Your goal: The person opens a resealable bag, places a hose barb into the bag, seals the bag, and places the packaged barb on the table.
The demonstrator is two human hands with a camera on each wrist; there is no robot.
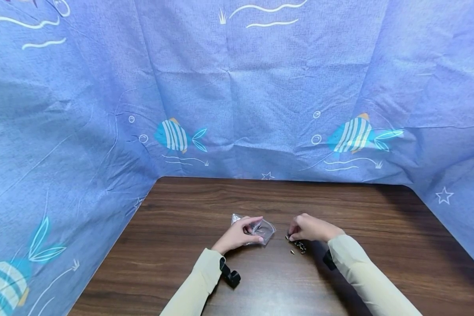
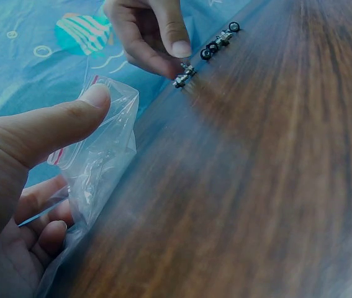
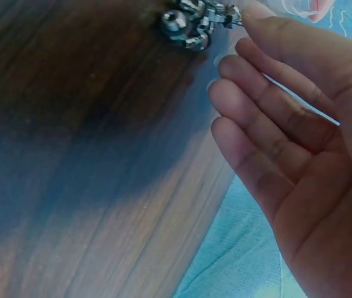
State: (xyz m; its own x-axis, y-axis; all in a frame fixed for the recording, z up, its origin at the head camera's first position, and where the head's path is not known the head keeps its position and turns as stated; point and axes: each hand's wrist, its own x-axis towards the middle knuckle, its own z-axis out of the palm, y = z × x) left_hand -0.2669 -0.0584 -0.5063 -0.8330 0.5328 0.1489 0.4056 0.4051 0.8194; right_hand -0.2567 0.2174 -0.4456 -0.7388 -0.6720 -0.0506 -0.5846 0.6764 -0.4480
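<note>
A clear zip bag (image 1: 267, 235) with a red strip at its mouth (image 2: 95, 79) is held by my left hand (image 1: 238, 235), thumb on one side and fingers on the other. Something small shows inside the plastic. To its right, my right hand (image 1: 309, 228) reaches down to the table, its thumb and index fingertip pinching a small shiny metal part (image 3: 230, 17). Beside those fingertips lies a loose cluster of small metal parts (image 1: 301, 246), silver and dark with rounded ends. One separate piece (image 1: 292, 252) sits just left of the cluster.
The brown wood-grain table (image 1: 189, 202) carries everything. Blue fabric (image 1: 260, 109) printed with fish hangs behind it and along the left side. A black strap device (image 1: 230, 277) is on my left wrist, another (image 1: 329, 260) on the right.
</note>
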